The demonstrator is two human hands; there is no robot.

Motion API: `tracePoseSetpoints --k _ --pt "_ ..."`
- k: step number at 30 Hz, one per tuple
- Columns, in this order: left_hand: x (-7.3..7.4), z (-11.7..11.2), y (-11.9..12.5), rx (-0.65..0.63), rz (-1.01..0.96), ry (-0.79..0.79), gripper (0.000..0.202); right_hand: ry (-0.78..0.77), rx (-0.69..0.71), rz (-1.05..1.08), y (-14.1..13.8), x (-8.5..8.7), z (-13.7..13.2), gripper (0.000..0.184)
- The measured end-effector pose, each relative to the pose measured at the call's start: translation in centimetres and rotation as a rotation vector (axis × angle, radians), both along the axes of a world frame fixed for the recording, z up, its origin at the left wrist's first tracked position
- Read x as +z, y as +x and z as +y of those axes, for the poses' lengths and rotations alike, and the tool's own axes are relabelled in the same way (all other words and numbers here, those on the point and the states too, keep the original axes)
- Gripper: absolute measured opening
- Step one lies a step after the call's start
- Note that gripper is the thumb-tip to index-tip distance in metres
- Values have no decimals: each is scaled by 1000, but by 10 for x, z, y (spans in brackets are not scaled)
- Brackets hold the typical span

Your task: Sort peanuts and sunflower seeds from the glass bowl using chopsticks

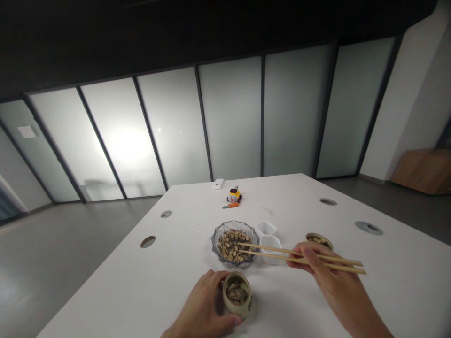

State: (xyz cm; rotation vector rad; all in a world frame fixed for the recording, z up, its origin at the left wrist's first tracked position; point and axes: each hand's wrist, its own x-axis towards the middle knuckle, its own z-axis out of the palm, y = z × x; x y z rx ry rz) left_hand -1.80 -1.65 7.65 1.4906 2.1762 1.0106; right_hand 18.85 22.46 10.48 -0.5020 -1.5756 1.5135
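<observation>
My left hand [206, 305] is wrapped around a small beige cup [237, 295] holding a few dark seeds, near the table's front edge. My right hand [319, 267] pinches a pair of wooden chopsticks [282, 253]. Their tips reach into a glass bowl [215, 240] filled with mixed seeds and nuts, just behind the cup. A second small beige cup [319, 240] with pale nuts stands behind my right hand.
Two small white dishes [269, 234] sit right of the glass bowl. Farther back lie a yellow toy [234, 195], a small orange carrot toy [231, 205] and a white box [218, 183]. The white table [141, 281] has several round cable holes.
</observation>
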Motion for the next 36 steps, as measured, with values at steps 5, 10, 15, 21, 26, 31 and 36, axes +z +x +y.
tracePoseSetpoints --k 5,10,15,21,26,31,36 --pt "4 0 1 9 2 -27 71 -129 -50 15 -16 -4 -16 49" --pt "6 -1 3 0 34 -18 68 -214 -12 58 -39 -9 -29 49" --pt "5 -1 2 -14 34 -26 70 -259 -39 113 -69 -11 -34 54" --pt "5 -2 0 -30 11 -29 70 -237 -48 147 -87 -20 -31 52" --pt "2 -3 -2 -44 13 -16 72 -257 -48 143 -81 -25 -35 51" --pt "4 -4 -1 -36 8 -22 74 -203 -30 115 -81 -26 -42 54" --pt "6 -4 1 -36 11 -25 72 -163 -35 106 -84 -32 -46 55"
